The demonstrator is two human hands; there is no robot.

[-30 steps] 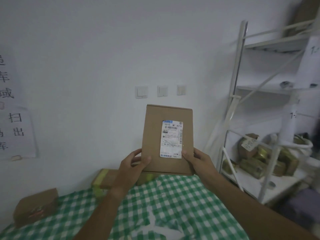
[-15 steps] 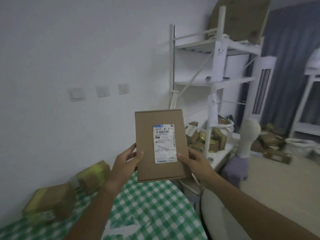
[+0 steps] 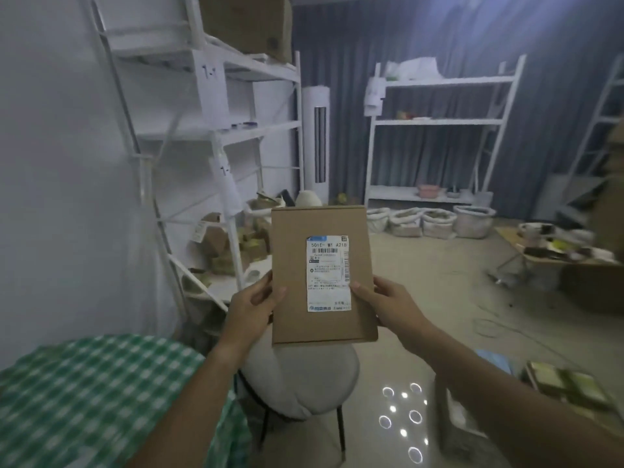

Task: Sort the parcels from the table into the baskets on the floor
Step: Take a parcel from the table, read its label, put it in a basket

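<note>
Mid-frame, held upright off the worktop: flat brown cardboard parcel [image 3: 322,275], white shipping label [image 3: 328,273] facing the camera, top line "501E- M1 A21B" readable, smaller print blurred. Gripped at its lower edges by both hands: left hand [image 3: 251,307] with thumb across the front and fingers curled behind, out of sight; right hand [image 3: 393,304] likewise, thumb tip touching the label's lower right corner, fingers mostly hidden behind the card. Near left: green-and-white checked worktop [image 3: 87,396], cut off by the frame edge and blurred. Directly beneath the parcel: white round stool [image 3: 300,376] on dark legs, partly covered by the forearms. Left, against the wall: white metal shelf rack [image 3: 216,136] with brown boxes on the low shelf, hard to tell apart. Far, along the curtain: second white rack [image 3: 439,123] and a row of white baskets [image 3: 429,221] on the floor, contents indistinct. Near right: taped boxes [image 3: 567,386], blurred, partly cut off.
</note>
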